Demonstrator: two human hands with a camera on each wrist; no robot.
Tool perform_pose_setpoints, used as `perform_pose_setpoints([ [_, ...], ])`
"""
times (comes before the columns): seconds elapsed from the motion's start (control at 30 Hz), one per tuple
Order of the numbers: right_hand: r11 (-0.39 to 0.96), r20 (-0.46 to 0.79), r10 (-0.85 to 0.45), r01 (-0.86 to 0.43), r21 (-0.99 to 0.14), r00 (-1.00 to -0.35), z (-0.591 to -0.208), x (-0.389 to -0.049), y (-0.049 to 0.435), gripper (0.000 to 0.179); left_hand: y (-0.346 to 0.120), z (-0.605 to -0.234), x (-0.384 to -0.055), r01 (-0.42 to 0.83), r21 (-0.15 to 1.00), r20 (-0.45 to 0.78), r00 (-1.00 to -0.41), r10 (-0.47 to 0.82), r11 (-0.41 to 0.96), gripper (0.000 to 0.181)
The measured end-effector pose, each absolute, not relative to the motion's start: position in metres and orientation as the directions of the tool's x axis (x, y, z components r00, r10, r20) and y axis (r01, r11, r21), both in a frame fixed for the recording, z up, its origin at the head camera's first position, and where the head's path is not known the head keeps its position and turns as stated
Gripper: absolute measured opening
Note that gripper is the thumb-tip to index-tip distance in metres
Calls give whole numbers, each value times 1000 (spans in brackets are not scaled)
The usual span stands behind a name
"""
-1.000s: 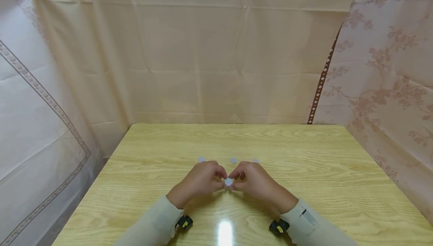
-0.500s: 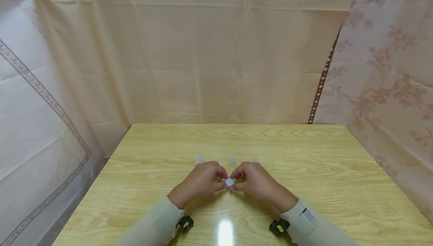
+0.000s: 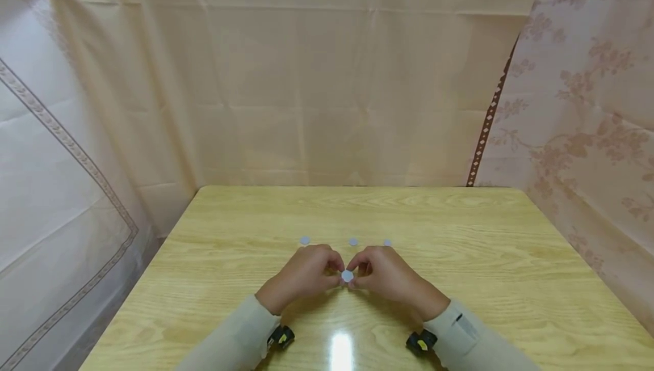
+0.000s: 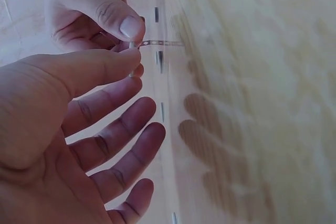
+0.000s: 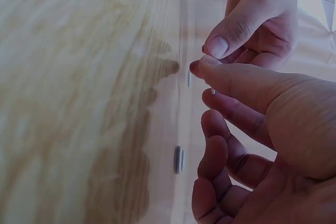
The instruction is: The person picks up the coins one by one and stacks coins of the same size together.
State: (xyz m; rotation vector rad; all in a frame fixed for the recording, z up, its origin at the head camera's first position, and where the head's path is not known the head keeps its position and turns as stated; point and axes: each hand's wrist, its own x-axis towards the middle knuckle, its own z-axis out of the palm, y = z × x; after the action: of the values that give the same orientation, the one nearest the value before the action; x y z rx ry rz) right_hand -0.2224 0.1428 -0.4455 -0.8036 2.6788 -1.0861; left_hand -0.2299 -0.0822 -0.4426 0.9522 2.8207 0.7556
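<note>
A small, thin, pale disc [image 3: 347, 276] is held up between both hands over the middle of the wooden table, its flat face turned toward the head camera. My left hand [image 3: 306, 272] pinches its left edge between thumb and index finger. On the opposite edge the thumb and index finger of my right hand [image 3: 385, 272] pinch it. Seen edge-on in the left wrist view, the disc [image 4: 132, 59] is a narrow sliver between the fingertips. The other fingers of the left hand [image 4: 100, 119] spread loosely below, while those of the right hand [image 5: 257, 145] curl loosely.
Beyond the hands lie three similar pale discs: a left one [image 3: 305, 240], a middle one [image 3: 353, 242] and a right one [image 3: 388, 243]. They rest on the table [image 3: 230, 218]. A beige cloth [image 3: 327, 104] hangs behind its far edge.
The held disc and both hands have shifted very slightly to the right in the head view. Both hands keep their pinch, and the discs on the table stay where they were.
</note>
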Motion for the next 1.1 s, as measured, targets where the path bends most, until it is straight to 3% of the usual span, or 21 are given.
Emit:
perform_pose_setpoints([
  [0.43,638,19,-521,-404,-655,-854,-447,-226,144,16,-79,-442,-233,509,518,0,-804,595,688,8],
  [1.1,643,1,-522,-395,-656,-853,-449,-227,145,17,-81,-441,-231,501,515,-33,-799,600,695,12],
])
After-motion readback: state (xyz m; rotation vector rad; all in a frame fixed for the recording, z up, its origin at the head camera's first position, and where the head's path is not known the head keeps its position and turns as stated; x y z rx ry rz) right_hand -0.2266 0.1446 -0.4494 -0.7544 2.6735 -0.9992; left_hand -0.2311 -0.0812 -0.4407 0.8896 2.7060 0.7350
